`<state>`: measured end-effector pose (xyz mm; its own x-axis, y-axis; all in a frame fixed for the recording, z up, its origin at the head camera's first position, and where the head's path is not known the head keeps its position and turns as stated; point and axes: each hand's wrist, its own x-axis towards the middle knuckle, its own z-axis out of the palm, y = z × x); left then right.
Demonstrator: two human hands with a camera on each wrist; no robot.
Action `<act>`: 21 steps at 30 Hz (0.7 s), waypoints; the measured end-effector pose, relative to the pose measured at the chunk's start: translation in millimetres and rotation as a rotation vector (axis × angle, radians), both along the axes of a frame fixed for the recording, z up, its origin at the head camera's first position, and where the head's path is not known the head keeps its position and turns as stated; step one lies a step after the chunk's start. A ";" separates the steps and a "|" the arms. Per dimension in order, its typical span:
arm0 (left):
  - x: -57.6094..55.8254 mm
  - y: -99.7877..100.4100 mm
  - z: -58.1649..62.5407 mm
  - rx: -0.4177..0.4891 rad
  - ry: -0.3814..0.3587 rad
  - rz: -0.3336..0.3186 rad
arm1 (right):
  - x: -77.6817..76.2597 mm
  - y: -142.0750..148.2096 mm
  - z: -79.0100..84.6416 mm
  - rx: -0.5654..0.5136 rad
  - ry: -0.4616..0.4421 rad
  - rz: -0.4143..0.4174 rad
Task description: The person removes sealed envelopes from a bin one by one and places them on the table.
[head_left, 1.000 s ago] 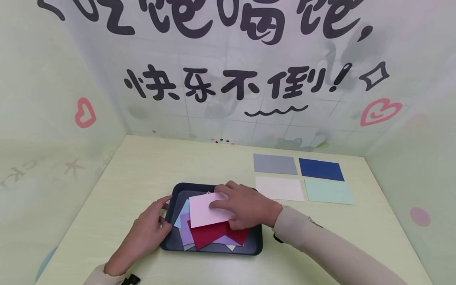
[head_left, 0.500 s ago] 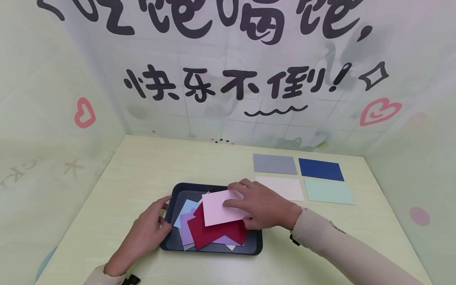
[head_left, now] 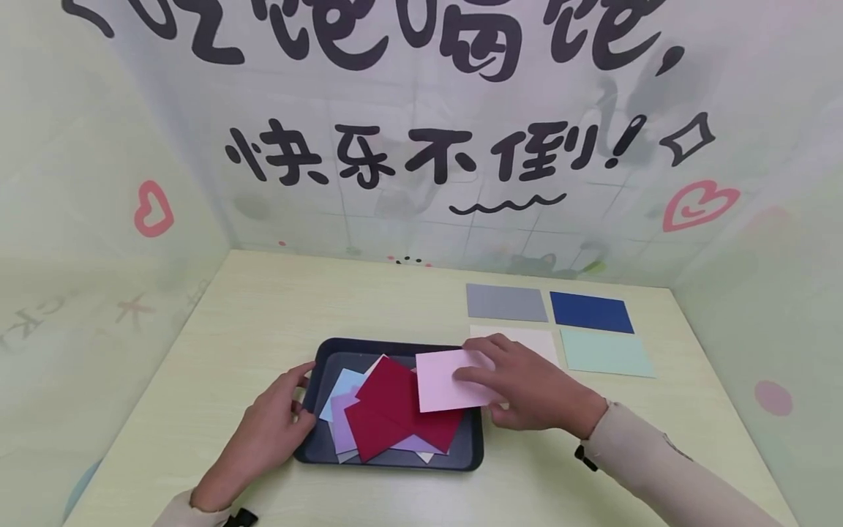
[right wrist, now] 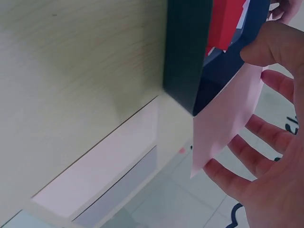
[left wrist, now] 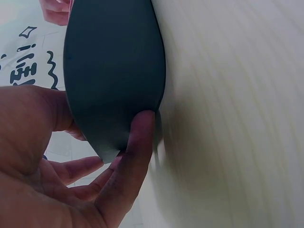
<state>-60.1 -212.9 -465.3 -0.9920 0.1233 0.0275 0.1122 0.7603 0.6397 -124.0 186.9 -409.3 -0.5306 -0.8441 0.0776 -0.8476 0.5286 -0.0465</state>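
My right hand (head_left: pixel 536 384) holds a pale pink card (head_left: pixel 448 380) by its edges, thumb on one side and fingertips on the other. The card hangs over the right end of a dark tray (head_left: pixel 388 466), as the right wrist view also shows. Along the tray's left end, my left hand (head_left: pixel 276 417) grips the wall, with the thumb (left wrist: pixel 142 128) low on its outer face. Inside the tray lies a loose pile: dark red cards (head_left: pixel 388 395) on top, with a purple card (head_left: pixel 342 424), a light blue card (head_left: pixel 342 384) and others partly covered.
Right of the tray, cards lie flat in two rows: a grey card (head_left: pixel 506 303), a dark blue card (head_left: pixel 591 312), a mint card (head_left: pixel 606 353) and a whitish card (head_left: pixel 527 337) partly behind my right hand. A printed curtain (head_left: pixel 395 219) encloses the table's back and sides.
My right hand has carried the pink card rightward from over the pile to the tray's right end, uncovering more of the red cards. My left hand has stayed on the tray.
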 end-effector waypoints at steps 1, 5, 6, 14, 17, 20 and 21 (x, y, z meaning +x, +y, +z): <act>0.1 -0.3 -0.2 -0.001 0.002 0.000 | 0.9 4.2 -0.7 -0.008 -0.003 -0.009; 0.8 -1.4 -1.6 -0.008 0.007 0.006 | 3.6 20.8 -2.3 -0.026 -0.012 -0.047; 0.9 -1.7 -1.9 -0.009 0.007 0.006 | 3.9 25.2 -2.7 -0.026 -0.008 -0.057; 0.3 -1.9 -2.3 -0.013 0.000 0.007 | 3.3 64.7 -8.8 -0.047 0.017 -0.140; -0.5 -1.5 -1.5 -0.016 -0.005 0.005 | 4.2 77.3 -13.7 -0.046 0.004 -0.166; -0.9 -0.8 -0.5 -0.014 -0.011 0.002 | 6.0 87.1 -19.3 -0.048 -0.015 -0.185; -0.9 -0.6 -0.2 -0.013 -0.012 0.001 | 7.0 89.4 -20.8 -0.050 -0.022 -0.190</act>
<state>-61.0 -213.5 -465.5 -0.9924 0.1225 0.0143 0.1040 0.7689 0.6308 -117.0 276.3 -430.1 -0.6823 -0.7237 0.1034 -0.7310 0.6759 -0.0937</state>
